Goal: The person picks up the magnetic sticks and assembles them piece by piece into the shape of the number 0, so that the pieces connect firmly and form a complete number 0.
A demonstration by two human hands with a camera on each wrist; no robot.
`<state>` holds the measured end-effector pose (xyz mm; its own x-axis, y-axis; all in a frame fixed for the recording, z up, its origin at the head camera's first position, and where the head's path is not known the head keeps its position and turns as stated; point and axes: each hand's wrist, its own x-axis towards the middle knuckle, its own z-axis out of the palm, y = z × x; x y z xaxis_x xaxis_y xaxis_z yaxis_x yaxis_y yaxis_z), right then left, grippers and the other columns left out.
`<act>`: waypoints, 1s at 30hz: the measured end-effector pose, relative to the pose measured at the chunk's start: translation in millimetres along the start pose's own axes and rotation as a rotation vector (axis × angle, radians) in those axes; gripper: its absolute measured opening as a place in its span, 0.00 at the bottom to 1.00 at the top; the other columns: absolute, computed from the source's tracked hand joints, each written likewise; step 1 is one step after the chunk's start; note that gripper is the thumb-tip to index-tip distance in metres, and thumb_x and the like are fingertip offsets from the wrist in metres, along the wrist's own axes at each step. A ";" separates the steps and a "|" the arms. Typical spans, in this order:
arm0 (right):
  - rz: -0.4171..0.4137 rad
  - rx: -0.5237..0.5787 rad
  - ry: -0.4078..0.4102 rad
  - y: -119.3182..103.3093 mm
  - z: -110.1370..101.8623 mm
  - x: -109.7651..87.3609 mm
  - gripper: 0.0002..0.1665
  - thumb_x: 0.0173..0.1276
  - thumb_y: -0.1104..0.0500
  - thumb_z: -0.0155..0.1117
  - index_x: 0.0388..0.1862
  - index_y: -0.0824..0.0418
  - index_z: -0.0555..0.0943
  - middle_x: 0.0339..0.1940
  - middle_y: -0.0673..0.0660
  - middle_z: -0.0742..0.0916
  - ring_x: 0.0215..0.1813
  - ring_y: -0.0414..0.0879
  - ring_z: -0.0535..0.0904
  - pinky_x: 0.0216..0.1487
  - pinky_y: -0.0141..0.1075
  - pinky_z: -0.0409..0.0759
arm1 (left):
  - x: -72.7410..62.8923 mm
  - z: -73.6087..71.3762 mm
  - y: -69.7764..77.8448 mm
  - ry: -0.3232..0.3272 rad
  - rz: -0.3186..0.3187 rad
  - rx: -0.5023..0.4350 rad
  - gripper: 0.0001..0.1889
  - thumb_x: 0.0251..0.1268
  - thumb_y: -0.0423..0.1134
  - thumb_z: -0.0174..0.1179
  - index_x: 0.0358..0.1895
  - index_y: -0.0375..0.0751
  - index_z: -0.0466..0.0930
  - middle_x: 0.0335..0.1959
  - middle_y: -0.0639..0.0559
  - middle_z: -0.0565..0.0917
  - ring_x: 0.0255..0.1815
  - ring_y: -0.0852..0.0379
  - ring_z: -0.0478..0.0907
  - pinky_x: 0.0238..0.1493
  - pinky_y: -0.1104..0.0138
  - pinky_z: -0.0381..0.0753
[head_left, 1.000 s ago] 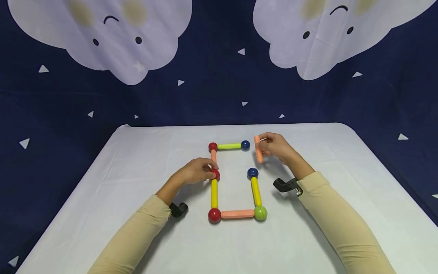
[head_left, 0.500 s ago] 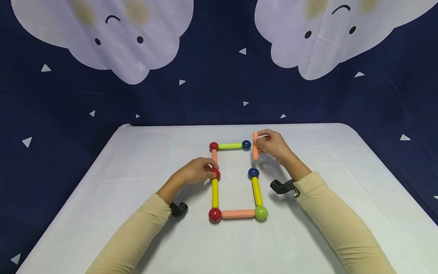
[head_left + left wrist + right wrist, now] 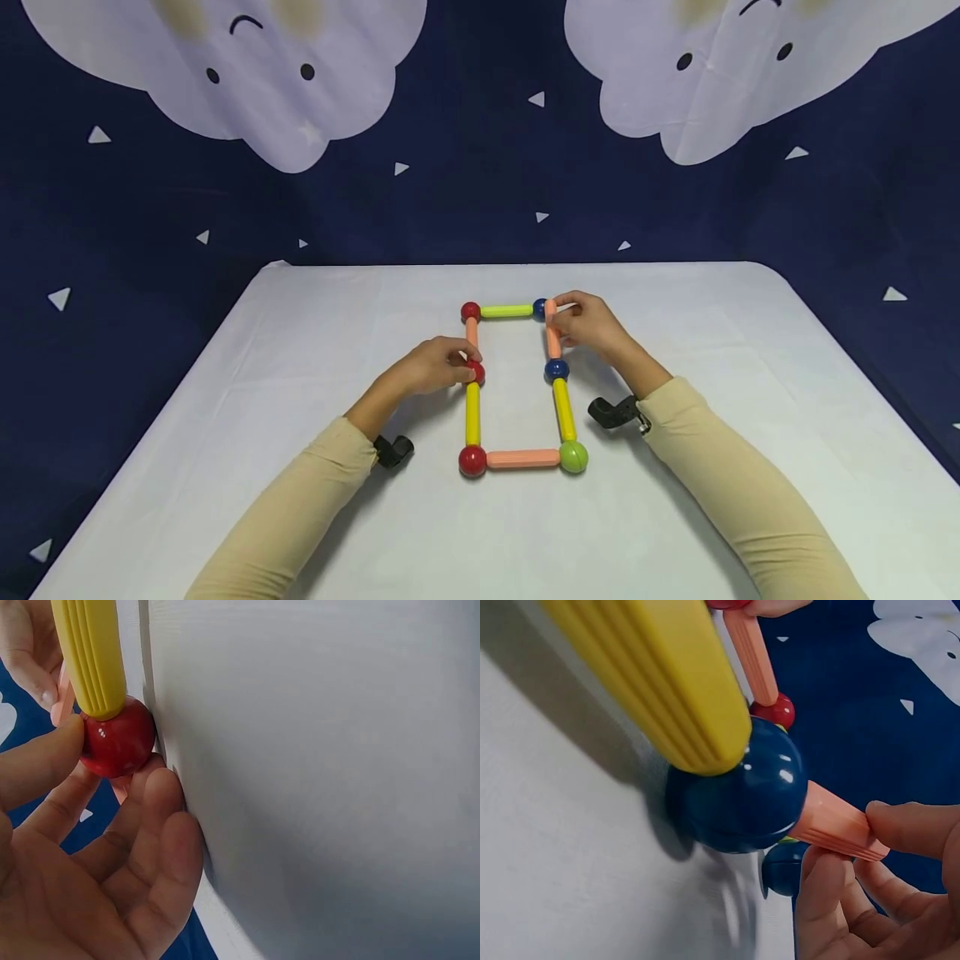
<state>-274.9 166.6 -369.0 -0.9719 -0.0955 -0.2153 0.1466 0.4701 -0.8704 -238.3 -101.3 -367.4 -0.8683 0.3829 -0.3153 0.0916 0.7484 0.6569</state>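
Note:
In the head view my left hand (image 3: 431, 367) pinches the middle red ball (image 3: 118, 739) on the left side of a rectangle of magnetic rods and balls. My right hand (image 3: 594, 323) pinches a salmon magnetic rod (image 3: 553, 337) on the right side. One end of that rod meets the nearer blue ball (image 3: 746, 791). Its other end is tilted up, apart from the farther blue ball (image 3: 783, 868), which it partly covers in the head view. A yellow rod (image 3: 564, 410) joins the nearer blue ball to a green ball (image 3: 573, 457).
The frame lies on a white-covered table (image 3: 675, 533). Its other parts are a near red ball (image 3: 472, 461), a near salmon rod (image 3: 522, 459), a left yellow rod (image 3: 472, 415), a far red ball (image 3: 470, 312) and a lime rod (image 3: 506, 312). Behind hangs a navy cloud-print cloth (image 3: 465, 217).
My right hand has brought the salmon rod left and toward me, from above the table into contact with the nearer blue ball. My left hand has stayed on the red ball.

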 end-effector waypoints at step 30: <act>0.072 -0.185 0.068 7.2 8.2 24.8 0.25 0.72 0.57 0.60 0.65 0.64 0.72 0.48 0.63 0.82 0.29 0.39 0.78 0.29 0.28 0.79 | 9.7 -0.1 8.0 0.100 0.015 0.110 0.12 0.68 0.39 0.61 0.53 0.49 0.82 0.47 0.48 0.85 0.44 0.52 0.76 0.44 0.65 0.74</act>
<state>-296.4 160.4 -384.2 -0.9712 0.0006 -0.2383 0.1859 0.6275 -0.7561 -246.1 -91.6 -365.1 -0.9100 0.3432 -0.2325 0.1533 0.7997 0.5805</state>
